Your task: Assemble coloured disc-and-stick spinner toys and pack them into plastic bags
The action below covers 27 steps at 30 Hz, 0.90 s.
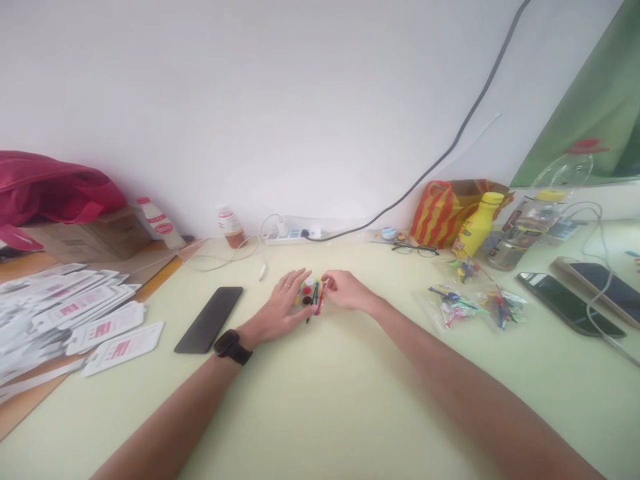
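Note:
On the table between my hands lies a small colourful item (pixel 309 291) with round red, white and dark spots and green, blue and red strips along its right side. Its exact kind is too small to tell. My left hand (pixel 283 303) rests flat at its left side, fingers stretched out and the thumb reaching to its near edge. This hand wears a ring and a black watch (pixel 233 347). At the item's right edge my right hand (pixel 345 290) is closed in a pinch; what the fingertips hold is hidden.
A black phone (pixel 209 320) lies left of my hands, beside piled white badges (pixel 117 330). Small clear bags of colourful pieces (pixel 457 310) and another phone (pixel 567 303) lie to the right. Behind stand a power strip (pixel 295 233), glasses (pixel 415 249) and a yellow bottle (pixel 475 227).

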Each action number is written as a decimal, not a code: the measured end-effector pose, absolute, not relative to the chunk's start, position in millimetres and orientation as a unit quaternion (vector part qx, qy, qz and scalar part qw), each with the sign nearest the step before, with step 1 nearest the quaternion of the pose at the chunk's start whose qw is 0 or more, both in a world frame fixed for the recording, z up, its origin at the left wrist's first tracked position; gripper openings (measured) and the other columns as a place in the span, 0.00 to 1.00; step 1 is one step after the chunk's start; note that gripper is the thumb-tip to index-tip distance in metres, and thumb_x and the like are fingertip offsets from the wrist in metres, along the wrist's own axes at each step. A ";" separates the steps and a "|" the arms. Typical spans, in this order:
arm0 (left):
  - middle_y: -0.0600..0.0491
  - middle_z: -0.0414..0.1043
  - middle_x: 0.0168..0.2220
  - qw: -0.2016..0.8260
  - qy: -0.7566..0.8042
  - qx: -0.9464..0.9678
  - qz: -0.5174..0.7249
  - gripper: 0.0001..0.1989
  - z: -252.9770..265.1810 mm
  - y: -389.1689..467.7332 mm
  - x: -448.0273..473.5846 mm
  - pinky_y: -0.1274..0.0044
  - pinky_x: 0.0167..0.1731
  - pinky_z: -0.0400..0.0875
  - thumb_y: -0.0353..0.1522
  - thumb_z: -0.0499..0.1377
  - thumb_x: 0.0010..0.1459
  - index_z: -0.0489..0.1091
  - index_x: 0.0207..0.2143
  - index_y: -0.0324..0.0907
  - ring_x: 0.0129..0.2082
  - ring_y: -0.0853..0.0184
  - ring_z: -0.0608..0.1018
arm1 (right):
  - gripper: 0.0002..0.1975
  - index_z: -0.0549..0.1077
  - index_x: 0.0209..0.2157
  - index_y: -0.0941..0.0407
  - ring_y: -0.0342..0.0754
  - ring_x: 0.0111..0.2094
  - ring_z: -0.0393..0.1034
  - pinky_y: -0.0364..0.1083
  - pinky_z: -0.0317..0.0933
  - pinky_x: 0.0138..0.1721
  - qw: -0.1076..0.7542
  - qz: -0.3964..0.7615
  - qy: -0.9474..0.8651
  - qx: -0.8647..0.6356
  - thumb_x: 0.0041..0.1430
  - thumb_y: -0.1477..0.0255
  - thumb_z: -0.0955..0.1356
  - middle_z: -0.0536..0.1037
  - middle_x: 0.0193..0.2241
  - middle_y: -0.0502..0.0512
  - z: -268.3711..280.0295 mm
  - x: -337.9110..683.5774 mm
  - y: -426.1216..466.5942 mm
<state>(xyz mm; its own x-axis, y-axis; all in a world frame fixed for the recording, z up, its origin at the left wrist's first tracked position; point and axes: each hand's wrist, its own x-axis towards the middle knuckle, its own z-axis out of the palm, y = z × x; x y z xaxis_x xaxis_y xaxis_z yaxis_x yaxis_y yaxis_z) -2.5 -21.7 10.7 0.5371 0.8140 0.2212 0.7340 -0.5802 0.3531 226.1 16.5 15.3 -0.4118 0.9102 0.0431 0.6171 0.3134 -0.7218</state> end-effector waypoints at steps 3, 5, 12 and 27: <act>0.46 0.44 0.75 0.108 0.437 0.877 0.171 0.47 16.9 -24.1 -10.9 0.51 0.70 0.53 0.52 0.62 0.63 0.42 0.75 0.53 0.75 0.45 0.47 | 0.11 0.78 0.46 0.58 0.46 0.38 0.73 0.42 0.64 0.40 0.234 0.308 -0.791 -0.474 0.63 0.79 0.68 0.80 0.39 0.57 13.6 230.1 18.8; 0.46 0.44 0.75 0.105 0.437 0.877 0.172 0.46 16.9 -23.5 -13.3 0.51 0.69 0.54 0.52 0.62 0.63 0.43 0.75 0.53 0.74 0.45 0.48 | 0.12 0.79 0.46 0.57 0.47 0.39 0.73 0.43 0.64 0.43 0.235 0.305 -0.803 -0.455 0.62 0.79 0.68 0.79 0.41 0.56 11.6 230.4 18.9; 0.47 0.49 0.74 0.073 0.469 0.860 0.191 0.40 4.1 -16.7 -5.9 0.54 0.70 0.54 0.52 0.58 0.66 0.49 0.73 0.53 0.73 0.48 0.52 | 0.17 0.77 0.52 0.56 0.48 0.43 0.72 0.44 0.65 0.47 0.246 0.301 -0.818 -0.425 0.62 0.77 0.69 0.75 0.45 0.58 3.7 229.6 20.4; 0.49 0.41 0.76 0.123 0.495 0.847 0.151 0.37 -2.6 -11.1 -5.7 0.54 0.71 0.50 0.53 0.49 0.71 0.44 0.75 0.53 0.76 0.49 0.45 | 0.16 0.75 0.53 0.58 0.47 0.41 0.76 0.42 0.68 0.41 0.221 0.338 -0.796 -0.450 0.63 0.76 0.70 0.80 0.44 0.58 28.8 234.3 15.1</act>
